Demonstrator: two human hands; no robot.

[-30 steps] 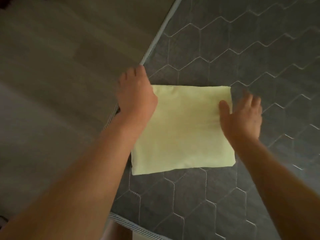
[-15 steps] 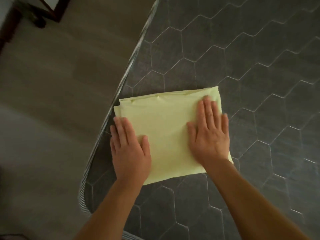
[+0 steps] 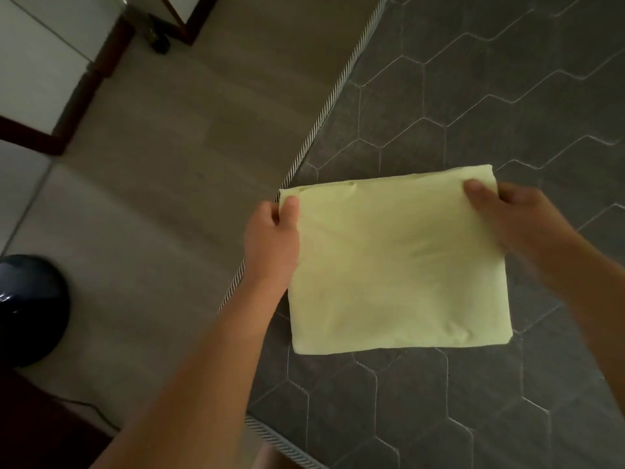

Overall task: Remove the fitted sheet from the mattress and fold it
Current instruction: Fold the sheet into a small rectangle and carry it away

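Observation:
The pale yellow fitted sheet [image 3: 392,262] is folded into a thick rectangle and lies near the corner of the bare grey mattress [image 3: 490,96], which has a hexagon quilt pattern. My left hand [image 3: 272,242] grips the sheet's far left corner, thumb on top and fingers underneath. My right hand [image 3: 507,214] grips the far right corner the same way. The near edge of the sheet rests on the mattress.
Striped piping [image 3: 324,113] runs along the mattress edge beside my left hand. Left of it is light floor [image 3: 162,198]. A dark round object [image 3: 27,309] stands at the lower left. Dark wooden furniture legs [image 3: 101,52] stand at the upper left.
Half a second ago both hands pressed flat on top of the folded sheet. They have since slid to its far corners and closed on them.

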